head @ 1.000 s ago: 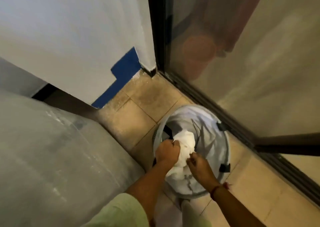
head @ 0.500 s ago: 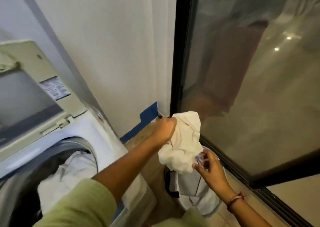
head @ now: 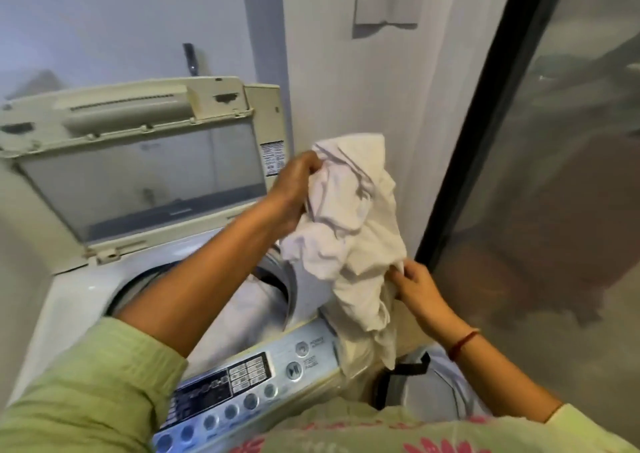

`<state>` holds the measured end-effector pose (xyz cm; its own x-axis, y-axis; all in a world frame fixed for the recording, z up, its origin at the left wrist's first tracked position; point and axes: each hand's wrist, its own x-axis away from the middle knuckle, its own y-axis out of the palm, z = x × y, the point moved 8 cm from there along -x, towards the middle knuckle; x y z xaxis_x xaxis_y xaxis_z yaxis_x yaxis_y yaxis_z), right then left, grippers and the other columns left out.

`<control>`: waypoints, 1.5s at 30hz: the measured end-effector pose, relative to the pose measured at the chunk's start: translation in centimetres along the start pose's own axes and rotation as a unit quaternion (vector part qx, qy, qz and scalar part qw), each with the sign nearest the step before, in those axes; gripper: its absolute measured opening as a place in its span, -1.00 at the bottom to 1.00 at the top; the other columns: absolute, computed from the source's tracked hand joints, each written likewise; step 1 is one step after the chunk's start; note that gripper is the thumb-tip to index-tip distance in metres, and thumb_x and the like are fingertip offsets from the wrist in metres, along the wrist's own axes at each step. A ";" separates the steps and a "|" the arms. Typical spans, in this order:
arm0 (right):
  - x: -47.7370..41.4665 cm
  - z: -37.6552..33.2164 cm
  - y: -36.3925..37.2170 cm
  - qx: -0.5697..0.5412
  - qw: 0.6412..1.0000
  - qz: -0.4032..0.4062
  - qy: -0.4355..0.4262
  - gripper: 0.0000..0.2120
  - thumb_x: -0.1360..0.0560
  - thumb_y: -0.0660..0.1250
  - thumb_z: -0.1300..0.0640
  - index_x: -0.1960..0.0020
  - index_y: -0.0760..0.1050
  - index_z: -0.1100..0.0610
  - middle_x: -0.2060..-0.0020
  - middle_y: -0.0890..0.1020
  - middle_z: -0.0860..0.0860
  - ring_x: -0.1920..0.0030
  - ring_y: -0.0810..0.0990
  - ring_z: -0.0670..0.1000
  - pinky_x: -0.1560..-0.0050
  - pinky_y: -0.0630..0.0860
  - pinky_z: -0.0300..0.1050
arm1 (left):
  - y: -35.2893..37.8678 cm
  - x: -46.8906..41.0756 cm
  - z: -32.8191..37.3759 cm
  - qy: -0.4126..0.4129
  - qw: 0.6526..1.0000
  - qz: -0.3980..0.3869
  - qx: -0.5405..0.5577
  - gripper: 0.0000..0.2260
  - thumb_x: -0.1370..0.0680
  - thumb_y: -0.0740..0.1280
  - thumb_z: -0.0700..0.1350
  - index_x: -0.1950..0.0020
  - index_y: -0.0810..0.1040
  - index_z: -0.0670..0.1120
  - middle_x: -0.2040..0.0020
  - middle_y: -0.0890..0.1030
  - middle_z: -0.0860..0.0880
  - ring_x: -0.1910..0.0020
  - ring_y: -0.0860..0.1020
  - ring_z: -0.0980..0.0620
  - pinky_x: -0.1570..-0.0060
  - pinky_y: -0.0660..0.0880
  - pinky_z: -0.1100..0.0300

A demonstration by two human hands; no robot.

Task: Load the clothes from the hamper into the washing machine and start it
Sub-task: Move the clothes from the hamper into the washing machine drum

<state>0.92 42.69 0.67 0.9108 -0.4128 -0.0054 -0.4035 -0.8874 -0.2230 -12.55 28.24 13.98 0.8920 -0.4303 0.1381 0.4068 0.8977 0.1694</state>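
Observation:
A crumpled white garment (head: pixel 356 231) hangs in the air above the right rim of the top-loading washing machine (head: pixel 69 300). My left hand (head: pixel 294 193) grips its upper part. My right hand (head: pixel 414 286) pinches its lower edge. The machine's lid (head: pixel 138 161) stands raised, and pale clothes (head: pixel 256 307) lie in the drum. The grey hamper (head: pixel 426 380) with black straps sits on the floor at the lower right, partly hidden by my right arm.
The control panel (head: pixel 242 383) with round buttons runs along the machine's front edge. A white wall (head: pixel 346 89) stands behind, and a dark-framed glass door (head: pixel 554 175) closes off the right side, close to the hamper.
Both hands lifted the white garment out of the hamper and carried it up and left, over the machine's rim. The view rose from the floor to the washer.

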 end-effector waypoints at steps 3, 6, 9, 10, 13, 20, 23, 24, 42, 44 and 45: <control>-1.6 -4.8 3.2 -0.115 0.992 -0.047 -0.013 -0.81 -0.61 0.13 0.18 0.08 0.50 0.07 0.37 0.65 -0.11 0.36 0.62 -0.16 0.39 0.48 -0.30 | -3.5 1.1 3.5 0.031 0.990 -0.030 0.137 -0.73 -0.46 0.06 -0.23 0.24 0.56 -0.17 0.33 0.61 -0.12 0.29 0.56 -0.08 0.21 0.53 0.22; -3.0 -8.5 7.3 -0.202 0.973 -0.110 -0.001 -0.78 -0.62 0.10 0.13 0.09 0.49 0.07 0.47 0.61 -0.11 0.47 0.55 -0.16 0.47 0.47 -0.31 | -6.5 2.1 6.2 0.060 0.963 -0.049 0.257 -0.69 -0.43 0.07 -0.21 0.29 0.60 -0.18 0.34 0.61 -0.11 0.27 0.54 -0.04 0.12 0.49 0.16; -3.7 -11.5 11.4 -0.239 0.957 -0.164 0.006 -0.82 -0.58 0.16 0.15 0.13 0.51 0.10 0.40 0.62 -0.05 0.36 0.58 -0.12 0.37 0.51 -0.30 | -8.5 3.3 7.4 0.076 0.941 -0.082 0.319 -0.67 -0.37 0.07 -0.16 0.32 0.61 -0.20 0.32 0.56 -0.08 0.27 0.51 0.03 0.13 0.46 0.24; -4.0 -12.0 12.3 -0.215 0.961 -0.171 -0.003 -0.84 -0.56 0.19 0.17 0.16 0.49 0.10 0.40 0.60 -0.04 0.35 0.55 -0.13 0.36 0.49 -0.32 | -9.0 3.7 7.8 0.080 0.935 -0.089 0.333 -0.67 -0.37 0.06 -0.16 0.32 0.61 -0.20 0.32 0.56 -0.08 0.27 0.50 0.04 0.13 0.46 0.26; -4.8 -14.0 14.9 -0.083 0.979 -0.173 -0.074 -0.84 -0.59 0.14 0.17 -0.03 0.50 0.11 0.13 0.61 -0.01 0.16 0.55 -0.20 0.12 0.46 -0.33 | -12.9 4.1 8.2 0.100 0.925 -0.027 0.365 -0.75 -0.40 0.09 -0.17 0.14 0.53 -0.22 0.24 0.53 -0.12 0.23 0.49 0.00 0.08 0.44 0.21; -2.2 -14.0 22.1 -0.086 0.958 -0.244 -0.127 -0.53 -0.35 0.24 -0.32 -0.12 0.43 -0.04 -0.04 0.57 -0.04 0.02 0.57 -0.17 0.04 0.51 -0.36 | -21.0 3.6 5.7 0.103 0.950 0.101 0.277 -0.73 -0.54 0.13 -0.08 -0.15 0.44 -0.18 0.07 0.54 -0.16 0.15 0.55 -0.10 -0.01 0.47 0.08; -1.6 -11.6 25.5 -0.051 0.956 -0.263 -0.117 -0.23 -0.32 0.52 0.06 -0.39 0.17 -0.01 -0.27 0.44 -0.03 -0.21 0.48 -0.10 -0.03 0.51 -0.40 | -20.9 3.8 5.6 0.090 0.938 0.066 0.329 -0.71 -0.51 0.05 -0.13 -0.12 0.43 -0.21 0.15 0.53 -0.15 0.19 0.52 -0.08 0.00 0.47 0.12; -1.7 -10.7 26.2 -0.053 0.956 -0.265 -0.115 -0.12 -0.27 0.56 0.12 -0.43 0.12 0.00 -0.29 0.42 -0.05 -0.23 0.48 -0.07 -0.04 0.53 -0.35 | -20.6 3.9 5.6 0.089 0.931 0.040 0.352 -0.73 -0.48 0.05 -0.14 -0.04 0.46 -0.21 0.18 0.52 -0.13 0.18 0.49 -0.05 0.01 0.45 0.15; -9.8 -19.8 12.4 0.016 0.963 0.039 -0.267 -0.80 -0.45 0.15 0.17 0.22 0.46 0.27 0.31 0.54 0.07 0.25 0.43 -0.11 0.23 0.34 -0.20 | -38.6 9.7 -3.6 -0.071 0.913 0.335 -0.222 -0.71 -0.56 0.18 -0.15 -0.23 0.50 -0.22 -0.08 0.52 -0.10 -0.01 0.46 -0.05 0.02 0.43 0.09; -9.4 -20.7 13.0 0.056 0.954 0.008 -0.294 -0.77 -0.46 0.23 0.17 0.18 0.52 0.35 0.24 0.61 0.22 0.19 0.47 -0.06 0.23 0.37 -0.20 | -38.3 10.0 -4.0 -0.096 0.902 0.310 -0.285 -0.72 -0.57 0.18 -0.19 -0.22 0.50 -0.27 -0.01 0.48 -0.13 0.00 0.43 -0.06 0.00 0.44 0.09; -8.9 -21.1 14.0 0.071 0.951 -0.018 -0.301 -0.78 -0.46 0.26 0.19 0.20 0.53 0.36 0.26 0.60 0.25 0.20 0.47 -0.05 0.24 0.37 -0.21 | -36.8 9.5 -4.2 -0.090 0.912 0.275 -0.291 -0.76 -0.59 0.17 -0.19 -0.21 0.51 -0.18 -0.04 0.50 -0.12 -0.04 0.44 -0.05 -0.02 0.43 0.11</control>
<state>-14.70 29.60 18.16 0.8259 -0.1535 -0.5425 -0.3947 -0.8444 -0.3621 -18.20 -8.46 5.01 0.9673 0.1379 0.2127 -0.0097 0.8585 -0.5127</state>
